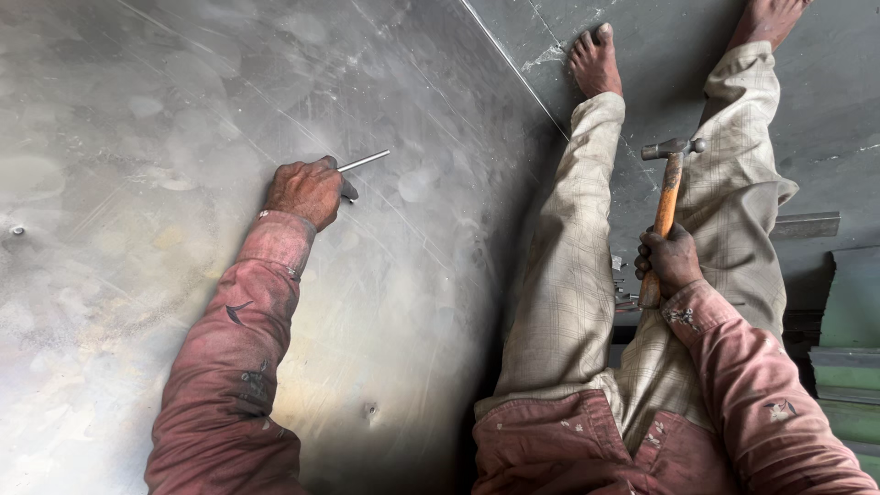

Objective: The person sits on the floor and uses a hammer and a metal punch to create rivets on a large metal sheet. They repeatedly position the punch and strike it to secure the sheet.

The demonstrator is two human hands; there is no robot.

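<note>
Item: left hand (307, 191), fingers curled tight around a thin bright metal rod (364, 161), which juts out past the knuckles toward the upper right; the rod's lower end is hidden inside the fist, so its contact with the surface cannot be told. The hand rests against a large grey steel sheet (165, 110), scuffed, scratched and clouded with pale smears, filling the left half of the view. Item: right hand (670, 259), fingers wrapped fully around the lower part of the handle of a hammer (666, 188); wooden handle orange-brown, metal head dark grey, head pointing away from the body, held up over the right leg and well apart from the rod. Both sleeves faded red, stained and dusty. Trousers (568, 275) pale beige with a faint check, legs stretched forward; bare feet (594, 60) at the top of the view on the grey floor (825, 101). Small dent (370, 410) in the sheet near the lower centre. Green-painted metal pieces (848, 367) stacked at the right edge.
</note>
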